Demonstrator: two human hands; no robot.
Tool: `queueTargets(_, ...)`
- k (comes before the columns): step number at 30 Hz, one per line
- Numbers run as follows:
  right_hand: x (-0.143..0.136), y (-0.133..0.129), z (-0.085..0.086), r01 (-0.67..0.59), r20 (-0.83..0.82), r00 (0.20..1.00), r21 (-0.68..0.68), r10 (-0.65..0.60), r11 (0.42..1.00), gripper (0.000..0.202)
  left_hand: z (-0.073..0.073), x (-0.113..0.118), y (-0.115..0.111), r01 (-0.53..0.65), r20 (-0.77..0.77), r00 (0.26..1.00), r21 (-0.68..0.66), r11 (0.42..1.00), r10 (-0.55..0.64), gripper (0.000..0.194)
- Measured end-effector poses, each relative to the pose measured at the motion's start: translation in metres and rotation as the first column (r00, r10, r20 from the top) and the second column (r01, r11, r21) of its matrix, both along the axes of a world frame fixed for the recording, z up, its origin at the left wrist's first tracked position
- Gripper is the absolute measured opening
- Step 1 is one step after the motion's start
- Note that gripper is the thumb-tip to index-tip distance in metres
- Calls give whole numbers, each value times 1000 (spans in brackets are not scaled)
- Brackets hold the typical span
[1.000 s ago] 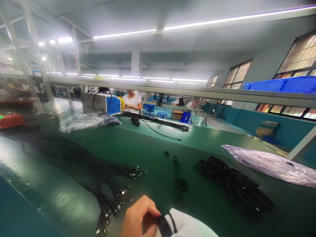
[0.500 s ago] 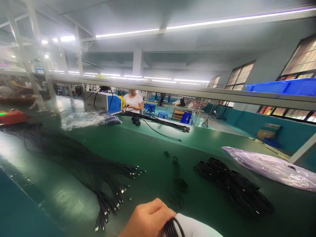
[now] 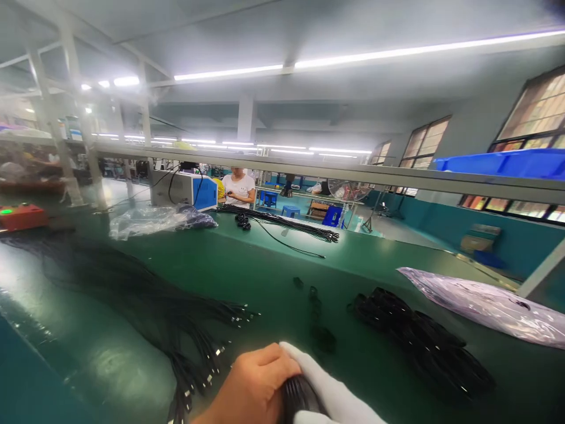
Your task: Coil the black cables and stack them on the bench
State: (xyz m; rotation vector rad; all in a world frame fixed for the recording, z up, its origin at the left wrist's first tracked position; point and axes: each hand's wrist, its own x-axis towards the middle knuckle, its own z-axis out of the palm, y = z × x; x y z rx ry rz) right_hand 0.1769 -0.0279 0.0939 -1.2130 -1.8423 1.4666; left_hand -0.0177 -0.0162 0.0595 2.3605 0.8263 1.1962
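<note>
At the bottom centre my bare left hand (image 3: 260, 377) is closed around a coiled black cable (image 3: 301, 396). My right hand (image 3: 338, 386), in a white glove, grips the same coil from the right, its fingers on both sides of the loops. To the left lies a spread of long black cables (image 3: 172, 312) with metal plugs at their near ends. Just beyond my hands are small dark pieces (image 3: 323, 338), too dim to name. A pile of coiled black cables (image 3: 424, 341) rests to the right.
A clear plastic bag (image 3: 150, 221) lies near a blue and grey machine (image 3: 185, 187). More straight cables (image 3: 286, 222) lie across the far table, where a person (image 3: 238, 187) works. A plastic-wrapped bundle (image 3: 481, 300) is at right, a red box (image 3: 23, 217) at left. A shelf rail (image 3: 309, 162) spans above.
My gloved right hand has come up and around the coil, its fingers now beside my left fingers. My left hand has shifted slightly left and up. The view has tilted slightly.
</note>
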Motion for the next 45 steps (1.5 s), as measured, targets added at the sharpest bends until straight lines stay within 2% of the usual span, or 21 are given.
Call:
queueTargets(3,-21,5,-6,-69,96,993,13,68,998,43,3,-4,0,23,-12,1000,-77,997,-24,34)
queueTargets(5,-31,9,-11,-25,97,995,32,22,999,29,4,-6,0,11,-23,1000,-144,989,-14,31)
queueTargets(7,-36,11,-15,19,-10,1000,36,-19,999,30,4,-8,0,-31,-32,999,-231,972,25,29)
queueTargets(8,-37,12,-17,11,-116,993,-9,-12,1000,36,4,-8,0,-53,-26,999,-294,954,48,28)
queueTargets(10,-37,12,-19,-106,-380,925,-170,34,980,41,2,-8,1,-84,13,995,-440,894,99,32)
queueTargets(12,-36,12,-22,-257,-558,829,-300,50,919,39,0,-7,3,-91,52,988,-550,830,143,38)
queueTargets(14,-35,13,-26,-315,-623,781,-339,39,887,38,-2,-4,6,-89,83,980,-626,774,180,34)
queueTargets(18,-35,17,-39,-273,-613,790,-322,20,907,38,-6,4,10,-16,147,965,-796,605,219,21)
queueTargets(19,-36,17,-42,-255,-597,802,-323,13,911,39,-7,6,11,-29,137,962,-809,587,236,19)
queueTargets(20,-37,17,-45,-235,-580,815,-329,1,915,39,-8,7,11,-73,104,961,-800,596,257,15)
queueTargets(23,-40,15,-49,-184,-552,833,-350,-43,918,42,-10,7,14,-263,-58,948,-693,671,312,5)
queueTargets(24,-42,14,-49,-169,-548,834,-350,-55,921,42,-11,7,15,-289,-96,947,-678,676,307,5)
queueTargets(27,-44,11,-48,-137,-541,836,-371,-93,919,38,-11,5,18,-241,-96,960,-756,608,262,9)
queueTargets(29,-45,10,-46,-127,-546,832,-366,-102,922,36,-10,5,20,-213,-59,962,-777,593,268,9)
queueTargets(33,-45,10,-40,-118,-523,848,-348,-88,930,36,-7,9,20,-295,-135,950,-685,667,282,4)
queueTargets(37,-44,12,-42,-119,-462,885,-345,-58,931,32,-4,10,22,-365,-230,931,-625,690,283,7)
queueTargets(39,-42,13,-50,-124,-502,860,-377,-90,918,35,-4,7,24,-350,-242,937,-622,700,253,3)
queueTargets(42,-41,15,-62,-125,-563,809,-447,-171,886,39,-6,1,27,-254,-187,967,-625,738,175,16)
queueTargets(45,-42,16,-67,-118,-527,833,-467,-169,876,32,-9,-1,27,-216,-145,976,-616,757,161,15)
